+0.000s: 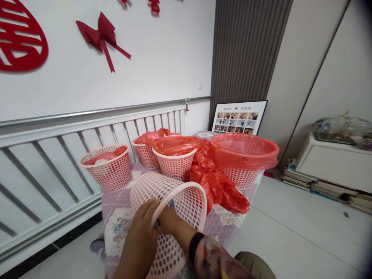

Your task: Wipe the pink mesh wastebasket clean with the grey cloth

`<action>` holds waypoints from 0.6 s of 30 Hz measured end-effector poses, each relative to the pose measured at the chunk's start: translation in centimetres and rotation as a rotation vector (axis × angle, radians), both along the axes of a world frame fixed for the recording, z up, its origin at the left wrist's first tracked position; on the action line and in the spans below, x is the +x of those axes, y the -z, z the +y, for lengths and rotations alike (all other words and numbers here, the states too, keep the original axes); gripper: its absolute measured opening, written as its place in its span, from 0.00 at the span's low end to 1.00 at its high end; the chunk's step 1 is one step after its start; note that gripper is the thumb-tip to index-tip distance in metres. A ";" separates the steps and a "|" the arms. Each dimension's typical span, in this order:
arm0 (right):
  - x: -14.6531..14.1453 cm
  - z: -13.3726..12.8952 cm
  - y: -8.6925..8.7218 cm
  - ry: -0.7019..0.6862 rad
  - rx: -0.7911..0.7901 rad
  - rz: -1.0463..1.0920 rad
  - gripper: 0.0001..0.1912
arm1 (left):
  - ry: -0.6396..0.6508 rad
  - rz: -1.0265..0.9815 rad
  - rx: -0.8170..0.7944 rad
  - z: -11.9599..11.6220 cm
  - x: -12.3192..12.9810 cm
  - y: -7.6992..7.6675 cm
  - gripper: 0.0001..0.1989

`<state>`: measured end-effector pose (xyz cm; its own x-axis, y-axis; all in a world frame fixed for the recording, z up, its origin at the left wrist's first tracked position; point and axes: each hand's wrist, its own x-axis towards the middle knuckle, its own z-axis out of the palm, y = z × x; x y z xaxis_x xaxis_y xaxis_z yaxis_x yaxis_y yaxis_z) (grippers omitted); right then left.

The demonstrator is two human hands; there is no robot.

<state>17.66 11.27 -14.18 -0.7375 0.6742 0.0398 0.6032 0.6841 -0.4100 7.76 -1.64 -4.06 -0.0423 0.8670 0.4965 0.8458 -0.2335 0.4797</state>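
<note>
A pink perforated basket point(149, 186) lies tilted in front of me, its opening turned toward me and to the right. My left hand point(143, 228) is wrapped round its rim on the left side. Inside the opening is my right hand point(167, 220), reaching in; something dark and bluish shows by its fingers but is too hidden to name. Part of another pink perforated basket point(167, 254) shows below my hands. Behind, a crumpled red plastic bag point(215, 186) lies beside a basket lined with red plastic point(242, 155).
More baskets with red plastic stand on the cloth-covered table point(116, 209): one at the left point(112, 174), one in the middle point(176, 164), one behind point(148, 155). A white radiator point(58, 162) runs along the left; a photo board point(238, 118) leans behind.
</note>
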 end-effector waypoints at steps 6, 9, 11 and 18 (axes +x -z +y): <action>5.7 -4.6 0.7 0.006 0.010 -0.087 0.24 | -0.019 -0.002 0.044 0.1 -0.4 0.5 0.36; 8.6 -6.7 1.3 -0.020 0.012 -0.074 0.22 | -0.020 0.001 0.042 0.1 -0.4 0.4 0.36; 10.4 -7.7 1.4 -0.059 0.010 -0.060 0.22 | -0.015 0.009 0.024 0.1 -0.3 0.2 0.36; 13.4 -6.7 -3.4 -0.108 -0.119 -0.052 0.20 | -0.017 0.032 -0.004 0.1 -0.3 0.2 0.35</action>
